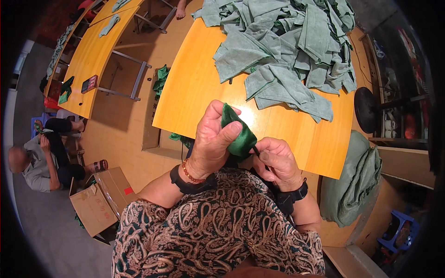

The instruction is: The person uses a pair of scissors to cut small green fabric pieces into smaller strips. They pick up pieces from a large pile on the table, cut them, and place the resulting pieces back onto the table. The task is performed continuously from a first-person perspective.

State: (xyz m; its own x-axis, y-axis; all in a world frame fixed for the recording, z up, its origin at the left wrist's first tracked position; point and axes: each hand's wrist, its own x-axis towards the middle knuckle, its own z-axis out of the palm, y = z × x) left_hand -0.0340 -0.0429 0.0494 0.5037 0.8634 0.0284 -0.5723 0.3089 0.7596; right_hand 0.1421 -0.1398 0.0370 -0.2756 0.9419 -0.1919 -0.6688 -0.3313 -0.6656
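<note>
My left hand is closed on a piece of shiny dark green cloth, its thumb and fingers pinching the upper part, which comes to a point. At the cloth's lower right edge my right hand grips a thin black stick-like piece. That piece touches the cloth; whether it goes inside cannot be made out. Both hands are above my lap, at the near edge of the yellow table. Beyond them lies a big heap of grey-green cloth pieces, some showing brighter green edges.
A folded grey-green cloth bundle lies right of the table, near a black round fan-like thing. At left stand an open cardboard box and a second yellow table. A seated person handles something green there.
</note>
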